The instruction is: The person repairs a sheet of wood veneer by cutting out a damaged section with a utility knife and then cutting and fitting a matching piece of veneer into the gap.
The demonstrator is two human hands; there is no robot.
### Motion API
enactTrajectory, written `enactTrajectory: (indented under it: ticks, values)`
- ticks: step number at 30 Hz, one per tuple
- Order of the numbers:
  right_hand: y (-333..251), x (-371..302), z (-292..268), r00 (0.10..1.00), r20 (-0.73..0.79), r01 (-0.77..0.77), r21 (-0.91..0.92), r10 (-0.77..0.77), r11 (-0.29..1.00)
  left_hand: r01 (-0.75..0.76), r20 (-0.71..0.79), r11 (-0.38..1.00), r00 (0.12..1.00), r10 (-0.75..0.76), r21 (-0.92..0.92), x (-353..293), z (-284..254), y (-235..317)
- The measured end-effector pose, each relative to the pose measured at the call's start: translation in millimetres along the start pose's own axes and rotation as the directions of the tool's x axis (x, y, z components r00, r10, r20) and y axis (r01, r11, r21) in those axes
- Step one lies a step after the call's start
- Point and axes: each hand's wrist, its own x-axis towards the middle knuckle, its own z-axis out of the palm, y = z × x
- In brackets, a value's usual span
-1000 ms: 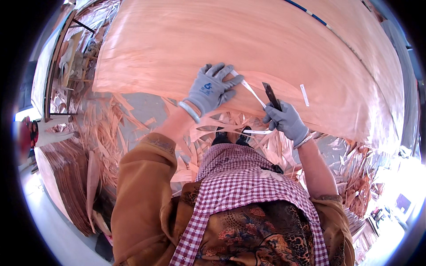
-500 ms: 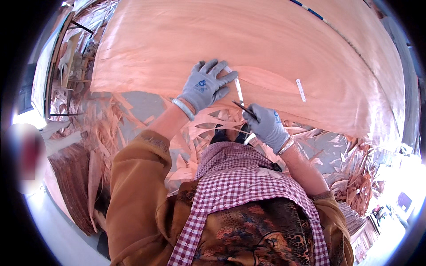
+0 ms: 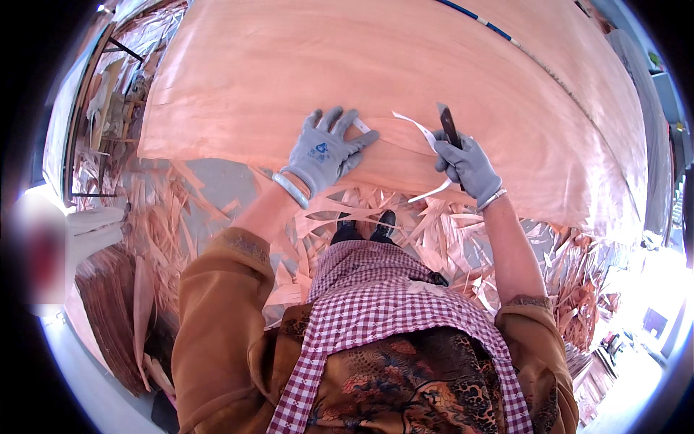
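A wide sheet of pinkish wood veneer (image 3: 303, 58) lies in front of me. My left hand (image 3: 318, 157), in a grey glove, rests flat on it near its close edge, fingers spread. Beside the index finger a short piece of white tape (image 3: 361, 126) sticks to the sheet. My right hand (image 3: 468, 165), gloved too, is closed around a dark-handled knife (image 3: 448, 124) pointing up and away from me. A loose, curling strip of white tape (image 3: 417, 123) hangs at the same hand, one end above the fingers and another below.
A blue-and-white rod (image 3: 473, 16) with a thin cord-like line lies across the far part of the sheet. Torn veneer scraps (image 3: 426, 231) cover the floor around my shoes. Stacked veneer (image 3: 108, 311) stands at the left, near a rack (image 3: 90, 108). A blurred figure (image 3: 45, 249) is at the left edge.
My right hand has moved forward and right from the sheet's close edge, bringing the knife and white tape strip with it. The left hand stays spread on the sheet; the view has shifted slightly.
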Motion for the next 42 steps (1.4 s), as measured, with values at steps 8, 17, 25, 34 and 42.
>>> enactTrajectory:
  ticks: [8,17,25,34,42]
  values:
    - [11,2,-15,0.995,-0.023,-0.1,-0.019,0.099,0.995,-0.058,-0.289,0.981,0.957,0.002,-0.187,22,8,33]
    - [11,2,-15,0.997,-0.062,-0.058,-0.214,0.046,0.975,0.059,-0.256,0.988,0.962,-0.094,-0.141,51,9,57]
    - [13,2,-18,0.994,-0.083,-0.086,-0.221,0.069,0.971,0.113,-0.36,0.948,0.906,-0.221,-0.298,47,16,56]
    - [4,-4,-16,0.995,-0.079,-0.072,-0.218,0.056,0.973,0.057,-0.202,0.994,0.977,-0.075,-0.09,55,22,64]
    - [10,-7,-32,0.998,-0.015,-0.061,-0.291,0.059,0.955,0.039,-0.212,0.991,0.975,-0.066,-0.128,54,24,60]
